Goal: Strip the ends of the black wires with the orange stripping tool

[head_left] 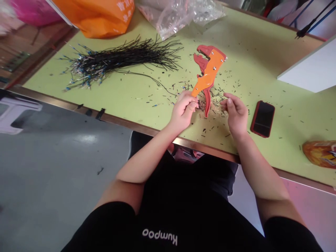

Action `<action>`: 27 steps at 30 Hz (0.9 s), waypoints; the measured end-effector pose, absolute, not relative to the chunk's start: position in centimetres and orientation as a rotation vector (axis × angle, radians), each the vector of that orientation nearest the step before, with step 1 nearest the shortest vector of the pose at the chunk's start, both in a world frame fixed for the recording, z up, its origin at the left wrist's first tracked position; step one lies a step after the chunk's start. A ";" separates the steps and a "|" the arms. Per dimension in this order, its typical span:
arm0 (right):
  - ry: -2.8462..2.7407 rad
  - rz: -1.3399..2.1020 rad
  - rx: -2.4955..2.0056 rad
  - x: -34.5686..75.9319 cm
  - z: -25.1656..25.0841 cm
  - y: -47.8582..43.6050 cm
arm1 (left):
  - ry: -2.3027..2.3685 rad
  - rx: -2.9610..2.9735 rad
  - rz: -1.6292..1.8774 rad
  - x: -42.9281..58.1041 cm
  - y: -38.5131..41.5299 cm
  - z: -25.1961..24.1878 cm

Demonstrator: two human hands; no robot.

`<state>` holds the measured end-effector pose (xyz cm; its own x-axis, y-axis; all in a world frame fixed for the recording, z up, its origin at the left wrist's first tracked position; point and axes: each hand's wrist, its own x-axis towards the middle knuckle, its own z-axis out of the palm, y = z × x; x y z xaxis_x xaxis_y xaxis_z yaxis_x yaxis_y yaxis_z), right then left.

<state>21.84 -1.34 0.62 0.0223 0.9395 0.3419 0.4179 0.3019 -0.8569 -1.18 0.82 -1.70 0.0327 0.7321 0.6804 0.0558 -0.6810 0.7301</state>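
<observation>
My left hand (182,110) is closed round the lower end of the orange handle of a wire stripper (207,77). The tool points away from me, its red jaws apart and its red lever hanging free of my fingers. To the right of it, my right hand (237,113) is half curled just above the table, thumb against the fingers; whatever lies in that pinch is too small to make out. Short black wire offcuts (216,94) are scattered under and between both hands. A large bundle of black wires (126,56) with blue-tipped ends lies beyond my left hand.
A phone (263,119) in a red case lies right of my right hand. Farther right is an orange packet (320,153). At the back are an orange bag (97,17) and clear plastic bags (181,15). A white panel (312,64) juts in from the right.
</observation>
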 end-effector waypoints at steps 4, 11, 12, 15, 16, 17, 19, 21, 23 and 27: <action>-1.762 1.114 -1.052 20.7 0.8 -2.0 | 0.703 1.973 1.537 -0.6 0.3 -1.8; -1.303 1.485 -0.828 19.1 1.7 -3.2 | 0.572 2.231 1.137 0.4 -0.9 -1.3; -1.257 1.471 -0.791 19.2 2.0 -3.2 | 0.573 2.232 1.154 0.4 -0.9 -1.3; -1.172 1.365 -0.748 20.2 3.2 -3.1 | 0.662 2.167 1.349 -0.2 -0.5 -1.1; -1.148 1.317 -0.753 20.6 3.5 -3.0 | 0.748 2.106 1.442 -0.6 -0.3 -1.0; -1.128 1.277 -0.764 21.1 3.7 -3.0 | 0.856 2.026 1.532 -1.0 -0.2 -0.9; -1.118 1.258 -0.789 21.8 3.9 -2.8 | 1.069 1.851 1.665 -1.7 0.0 -0.7; -1.144 1.333 -0.817 22.2 3.7 -2.8 | 1.191 1.753 1.698 -2.2 0.0 -0.5; -1.172 1.483 -0.842 22.3 3.3 -2.8 | 1.188 1.773 1.666 -2.3 -0.1 -0.4; -1.196 1.773 -0.853 22.2 2.8 -2.9 | 1.104 1.962 1.529 -2.0 -0.3 -0.4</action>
<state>22.19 -2.94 2.84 -0.4392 0.8939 -0.0895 -0.2515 -0.2180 -0.9430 -1.99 -0.31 -0.41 0.0814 0.7886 0.6095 0.3300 -0.5984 0.7301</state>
